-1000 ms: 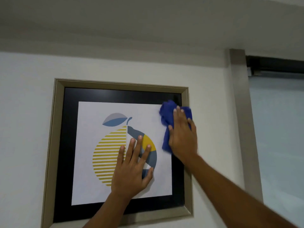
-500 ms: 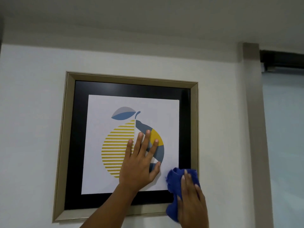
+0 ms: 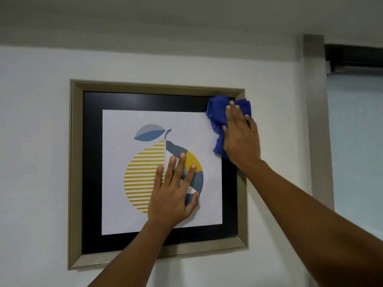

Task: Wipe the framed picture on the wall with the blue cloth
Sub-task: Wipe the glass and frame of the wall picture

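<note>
The framed picture [image 3: 76, 166] hangs on the white wall, with a beige frame, a black mat and a print of a yellow and blue fruit. My left hand [image 3: 174, 193] lies flat on the glass over the fruit, fingers spread, holding nothing. My right hand [image 3: 241, 139] presses the bunched blue cloth [image 3: 217, 112] against the glass at the picture's upper right corner. The cloth covers the corner of the black mat and reaches the inner edge of the frame. My palm hides the lower part of the cloth.
A grey vertical post [image 3: 317, 121] runs down the wall right of the picture. Beyond it is a pale blue pane [image 3: 356, 152] under a dark rail [image 3: 354, 56]. The ceiling [image 3: 186, 21] is close above. White wall surrounds the frame.
My right hand swept the cloth from the upper right side down to the lower right corner, then back up to the top right corner. My left hand stayed flat on the glass.
</note>
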The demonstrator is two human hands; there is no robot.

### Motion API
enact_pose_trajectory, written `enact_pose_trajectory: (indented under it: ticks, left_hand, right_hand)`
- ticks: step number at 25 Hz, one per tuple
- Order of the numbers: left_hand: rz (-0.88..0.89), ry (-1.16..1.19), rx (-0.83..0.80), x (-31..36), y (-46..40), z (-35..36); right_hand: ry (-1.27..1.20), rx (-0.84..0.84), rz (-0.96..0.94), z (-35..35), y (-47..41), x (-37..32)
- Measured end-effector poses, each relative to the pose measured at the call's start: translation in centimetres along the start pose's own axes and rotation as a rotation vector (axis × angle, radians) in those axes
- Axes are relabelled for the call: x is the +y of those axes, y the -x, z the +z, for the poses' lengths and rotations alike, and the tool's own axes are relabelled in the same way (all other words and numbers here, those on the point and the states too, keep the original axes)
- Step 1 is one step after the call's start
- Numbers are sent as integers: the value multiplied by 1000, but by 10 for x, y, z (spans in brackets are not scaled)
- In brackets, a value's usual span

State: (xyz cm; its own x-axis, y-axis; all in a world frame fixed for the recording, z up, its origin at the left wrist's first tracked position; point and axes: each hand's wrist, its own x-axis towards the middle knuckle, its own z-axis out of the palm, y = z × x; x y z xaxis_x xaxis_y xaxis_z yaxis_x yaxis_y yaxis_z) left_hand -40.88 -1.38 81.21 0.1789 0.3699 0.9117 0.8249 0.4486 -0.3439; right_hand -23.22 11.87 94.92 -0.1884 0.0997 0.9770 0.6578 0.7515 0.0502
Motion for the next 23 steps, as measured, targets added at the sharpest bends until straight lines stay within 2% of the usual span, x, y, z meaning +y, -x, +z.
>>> enact_pose_trajectory:
  ticks: [2, 4, 6, 8, 10, 12, 19, 21, 23]
  left_hand:
    - [4, 2, 10, 0, 3, 2]
    - [16, 0, 8, 0, 8, 2]
    - [17, 1, -1, 0, 8, 1]
    - [18, 1, -9, -1, 7, -2]
    - [11, -4, -17, 0, 4, -2]
    - [15, 14, -22, -1, 5, -1]
    - [6, 25, -44, -1, 4, -8]
    - [11, 31, -29, -1, 3, -6]
    - [9, 33, -24, -1, 5, -3]
  right_hand:
    - [-31, 3, 21, 11, 44, -3]
    - [-56, -46, 18, 25, 129, -12]
    - [-33, -126, -11, 33, 217, -18]
    - [-77, -226, -39, 29, 259, -19]
    - [-65, -264, -57, 30, 249, -13]
    - [-19, -231, -103, 25, 213, -7]
    - [73, -67, -25, -10, 8, 4]
    - [54, -9, -3, -6, 10, 4]
    - [1, -12, 37, 6, 63, -1]
